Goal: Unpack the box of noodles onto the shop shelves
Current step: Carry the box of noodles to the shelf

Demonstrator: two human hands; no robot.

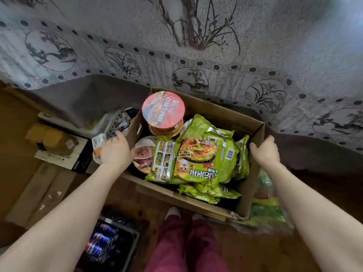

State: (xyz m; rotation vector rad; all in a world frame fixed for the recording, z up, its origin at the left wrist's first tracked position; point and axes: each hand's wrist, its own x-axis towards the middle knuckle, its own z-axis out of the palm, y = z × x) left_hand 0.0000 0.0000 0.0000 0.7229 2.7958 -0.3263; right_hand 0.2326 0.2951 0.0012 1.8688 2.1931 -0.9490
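Grips the open cardboard box at both ends: left hand curled over the left wall with the thumb inside, right hand clamped on the rim of the right wall, thumb likewise inside. Holds it in front of the legs, above the wooden floor, far side close to a grey plant-printed cloth; cannot tell whether anything supports it from below. Carries inside a heap of green noodle packets across the middle, right and near parts, a red-lidded noodle cup upright on another cup in the far left corner, and a noodle bowl just beside the left hand. Looks down past it onto maroon trousers, blue cans in a dark crate at lower left, a white basket left of the box, and a green bag under the right wall.
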